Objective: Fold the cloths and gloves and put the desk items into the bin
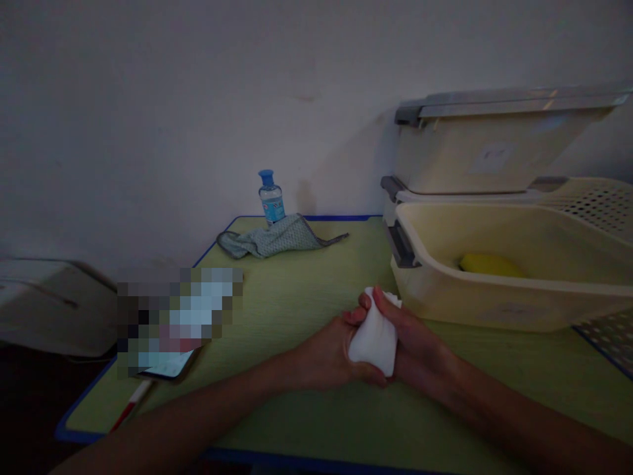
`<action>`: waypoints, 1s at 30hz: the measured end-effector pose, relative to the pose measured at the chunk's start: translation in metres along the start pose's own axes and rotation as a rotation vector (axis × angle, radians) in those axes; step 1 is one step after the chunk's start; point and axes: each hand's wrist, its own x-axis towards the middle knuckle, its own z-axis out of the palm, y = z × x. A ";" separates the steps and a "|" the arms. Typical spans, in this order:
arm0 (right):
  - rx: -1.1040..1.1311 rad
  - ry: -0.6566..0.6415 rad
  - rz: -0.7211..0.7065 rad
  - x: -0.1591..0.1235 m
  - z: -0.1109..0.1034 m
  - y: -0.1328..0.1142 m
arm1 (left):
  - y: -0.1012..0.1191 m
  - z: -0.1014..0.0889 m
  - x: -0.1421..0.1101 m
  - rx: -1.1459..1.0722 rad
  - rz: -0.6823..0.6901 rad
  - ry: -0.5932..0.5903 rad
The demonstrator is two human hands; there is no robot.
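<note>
Both my hands meet over the green table (pixel 297 297) in the middle of the view, closed around a white cloth or wad of tissue (pixel 374 340). My left hand (pixel 329 356) cups it from the left and below. My right hand (pixel 415 346) wraps it from the right, thumb over the top. The white bundle sticks out between the two hands, just in front of a cream plastic basin (pixel 494 297).
The basin holds a yellow object (pixel 489 265); a lidded cream box (pixel 489 152) and a perforated tray (pixel 593 201) sit behind it. A small blue-capped bottle (pixel 271 196) and a grey-green rag (pixel 277 239) lie at the back. A phone (pixel 171 364) rests at the left edge.
</note>
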 end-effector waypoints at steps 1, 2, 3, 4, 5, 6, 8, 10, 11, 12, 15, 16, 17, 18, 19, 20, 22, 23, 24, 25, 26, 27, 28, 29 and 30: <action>-0.016 -0.012 -0.015 0.000 0.000 0.000 | 0.000 0.000 -0.001 0.009 -0.004 0.003; -0.045 -0.024 -0.036 -0.001 -0.001 0.000 | 0.000 0.000 -0.001 0.006 -0.020 -0.001; -0.082 -0.035 -0.061 -0.001 -0.001 0.000 | 0.001 0.001 -0.002 -0.013 -0.046 -0.010; -0.121 -0.043 -0.082 -0.002 -0.001 -0.001 | 0.001 0.001 -0.002 -0.044 -0.078 -0.020; -0.155 -0.046 -0.096 -0.002 0.000 -0.001 | 0.002 0.001 -0.003 -0.079 -0.111 -0.024; -0.182 -0.043 -0.106 -0.002 0.000 -0.002 | 0.003 0.001 -0.003 -0.120 -0.142 -0.021; -0.208 -0.030 -0.135 -0.003 0.002 -0.004 | 0.004 -0.001 -0.002 -0.205 -0.176 -0.014; -0.214 -0.023 -0.185 -0.004 0.004 -0.007 | 0.004 -0.003 -0.001 -0.269 -0.184 -0.021; -0.217 -0.022 -0.211 -0.004 0.004 -0.008 | 0.004 -0.004 0.000 -0.290 -0.189 -0.040; -0.223 -0.024 -0.232 -0.005 0.005 -0.009 | 0.003 -0.005 0.001 -0.300 -0.197 -0.063; -0.232 -0.034 -0.271 -0.006 0.005 -0.012 | 0.003 -0.006 0.001 -0.292 -0.218 -0.102; -0.228 -0.039 -0.278 -0.006 0.004 -0.012 | 0.003 -0.006 0.001 -0.290 -0.223 -0.106; -0.221 -0.046 -0.283 -0.006 0.004 -0.012 | 0.003 -0.006 0.001 -0.293 -0.229 -0.107; -0.212 -0.055 -0.286 -0.006 0.003 -0.012 | 0.003 -0.006 0.000 -0.297 -0.233 -0.107; -0.202 -0.063 -0.289 -0.005 0.003 -0.012 | 0.003 -0.006 0.000 -0.301 -0.237 -0.107; -0.193 -0.068 -0.291 -0.004 0.002 -0.011 | 0.003 -0.005 0.000 -0.305 -0.238 -0.109; -0.177 -0.080 -0.290 -0.003 0.002 -0.011 | 0.002 -0.005 0.000 -0.312 -0.240 -0.119; -0.173 -0.084 -0.285 -0.003 0.002 -0.011 | 0.002 -0.005 0.000 -0.317 -0.239 -0.125; -0.169 -0.083 -0.282 -0.002 0.002 -0.011 | 0.002 -0.005 0.001 -0.322 -0.239 -0.130; -0.166 -0.080 -0.280 -0.002 0.002 -0.011 | 0.001 -0.006 0.001 -0.324 -0.238 -0.135; -0.165 -0.076 -0.277 -0.003 0.002 -0.012 | 0.001 -0.006 0.001 -0.324 -0.238 -0.140; -0.168 -0.071 -0.275 -0.003 0.003 -0.012 | 0.000 -0.006 0.001 -0.323 -0.236 -0.146; -0.173 -0.067 -0.273 -0.003 0.003 -0.012 | 0.000 -0.007 0.001 -0.322 -0.229 -0.144; -0.179 -0.068 -0.271 -0.004 0.003 -0.012 | -0.001 -0.007 0.001 -0.324 -0.220 -0.144; -0.183 -0.074 -0.268 -0.004 0.002 -0.012 | -0.002 -0.007 0.001 -0.326 -0.211 -0.144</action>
